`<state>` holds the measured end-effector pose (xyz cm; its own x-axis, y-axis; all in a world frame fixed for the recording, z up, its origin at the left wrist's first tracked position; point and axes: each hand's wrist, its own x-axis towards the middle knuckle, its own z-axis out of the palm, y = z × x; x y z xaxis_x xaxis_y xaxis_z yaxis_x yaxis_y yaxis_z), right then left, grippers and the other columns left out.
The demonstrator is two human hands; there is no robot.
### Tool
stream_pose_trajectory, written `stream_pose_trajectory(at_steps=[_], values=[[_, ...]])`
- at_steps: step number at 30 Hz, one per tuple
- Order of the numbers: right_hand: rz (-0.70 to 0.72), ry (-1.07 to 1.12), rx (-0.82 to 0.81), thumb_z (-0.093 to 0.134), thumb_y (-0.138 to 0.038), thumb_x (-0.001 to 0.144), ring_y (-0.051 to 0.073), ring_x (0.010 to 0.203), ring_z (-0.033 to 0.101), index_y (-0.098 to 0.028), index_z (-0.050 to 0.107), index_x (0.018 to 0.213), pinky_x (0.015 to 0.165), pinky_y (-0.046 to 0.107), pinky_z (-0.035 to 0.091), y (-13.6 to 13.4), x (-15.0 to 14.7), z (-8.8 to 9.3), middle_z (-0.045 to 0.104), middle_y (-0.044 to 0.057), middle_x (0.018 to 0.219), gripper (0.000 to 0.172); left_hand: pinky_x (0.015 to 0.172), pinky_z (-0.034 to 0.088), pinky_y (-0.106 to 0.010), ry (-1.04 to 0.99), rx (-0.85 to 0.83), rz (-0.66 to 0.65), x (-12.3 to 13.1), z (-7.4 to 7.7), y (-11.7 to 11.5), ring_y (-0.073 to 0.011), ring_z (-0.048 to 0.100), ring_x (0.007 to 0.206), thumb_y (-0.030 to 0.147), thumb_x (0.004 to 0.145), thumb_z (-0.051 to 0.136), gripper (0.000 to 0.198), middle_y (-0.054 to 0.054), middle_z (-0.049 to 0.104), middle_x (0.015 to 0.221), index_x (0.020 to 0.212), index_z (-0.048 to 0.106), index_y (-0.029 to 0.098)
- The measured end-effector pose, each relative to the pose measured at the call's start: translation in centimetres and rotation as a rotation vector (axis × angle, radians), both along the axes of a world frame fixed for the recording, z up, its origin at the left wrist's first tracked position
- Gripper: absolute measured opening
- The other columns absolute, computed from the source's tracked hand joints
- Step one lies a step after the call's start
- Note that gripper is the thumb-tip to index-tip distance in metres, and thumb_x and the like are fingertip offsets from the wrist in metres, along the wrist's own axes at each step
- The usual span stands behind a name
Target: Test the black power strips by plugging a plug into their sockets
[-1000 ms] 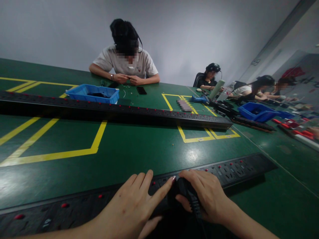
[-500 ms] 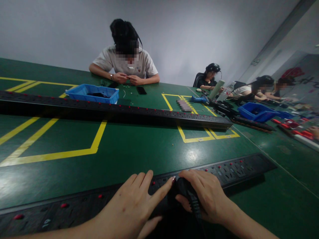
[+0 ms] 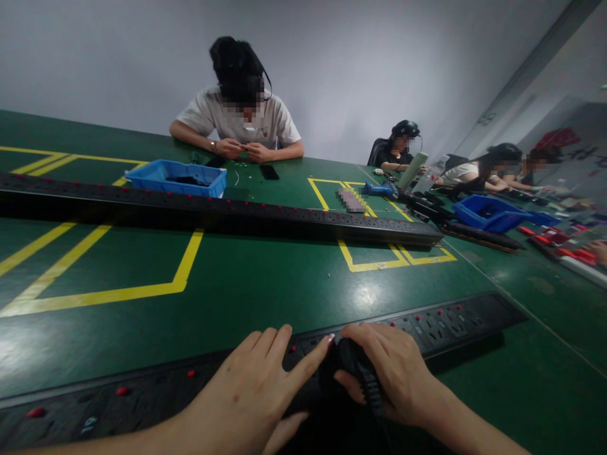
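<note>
Black power strip (image 3: pixel 159 384) with red buttons (image 3: pixel 123 392) lying across the near side of a green table (image 3: pixel 265 278), right hand (image 3: pixel 398 370) holding a black plug (image 3: pixel 351 355) at its top, left hand (image 3: pixel 251 379) spread over the strip just beside, cannot tell if that one grips too

I watch through a single head-worn camera, facing forward and down across the green table (image 3: pixel 265 278). The left hand (image 3: pixel 251 376) at seven o'clock and right hand (image 3: pixel 398 373) at five sit closest to my lens; the pale wall (image 3: pixel 332 76) stands well back at twelve.
</note>
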<state>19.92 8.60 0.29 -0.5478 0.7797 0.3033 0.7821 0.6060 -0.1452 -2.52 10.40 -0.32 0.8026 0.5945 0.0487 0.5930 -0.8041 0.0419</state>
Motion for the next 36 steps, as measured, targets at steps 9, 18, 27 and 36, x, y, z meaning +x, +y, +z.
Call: stream_pose_trajectory(at_steps=[9, 18, 27, 36], values=[[0.003, -0.007, -0.004, 0.048, -0.035, 0.082, 0.016, 0.067, 0.057, -0.017, 0.042, 0.104, 0.057, 0.026, 0.040, 0.02, 0.01, -0.06, 0.060, 0.003, 0.079, 0.029, 0.075, 0.048, -0.047, -0.009, 0.030, -0.018, -0.20, -0.32, -0.13, -0.0341, 0.056, 0.097, 0.030, 0.072, 0.062, 0.080, -0.022, 0.052, 0.116, 0.139, 0.017, 0.024], [0.000, -0.009, -0.018, 0.049, -0.034, 0.082, 0.016, 0.068, 0.056, -0.018, 0.040, 0.104, 0.057, 0.027, 0.039, -0.03, 0.10, -0.11, 0.059, 0.002, 0.078, 0.029, 0.076, 0.048, -0.048, 0.017, -0.008, -0.016, 0.00, 0.18, 0.10, -0.0346, 0.056, 0.097, 0.029, 0.073, 0.060, 0.077, -0.023, 0.052, 0.115, 0.138, 0.019, 0.024], [0.006, -0.010, -0.013, 0.050, -0.035, 0.081, 0.016, 0.068, 0.056, -0.018, 0.041, 0.104, 0.058, 0.027, 0.039, -0.04, 0.01, -0.10, 0.059, 0.002, 0.079, 0.030, 0.077, 0.047, -0.048, 0.022, -0.019, -0.009, -0.07, -0.07, -0.07, -0.0351, 0.056, 0.098, 0.030, 0.074, 0.060, 0.077, -0.024, 0.053, 0.115, 0.138, 0.018, 0.024], [-0.016, 0.009, -0.056, 0.051, -0.037, 0.081, 0.015, 0.068, 0.057, -0.019, 0.042, 0.104, 0.059, 0.026, 0.039, 0.08, 0.03, 0.31, 0.060, 0.001, 0.079, 0.030, 0.077, 0.047, -0.049, 0.023, -0.007, -0.015, -0.19, -0.16, -0.21, -0.0357, 0.055, 0.099, 0.030, 0.075, 0.059, 0.077, -0.025, 0.051, 0.116, 0.139, 0.016, 0.024]])
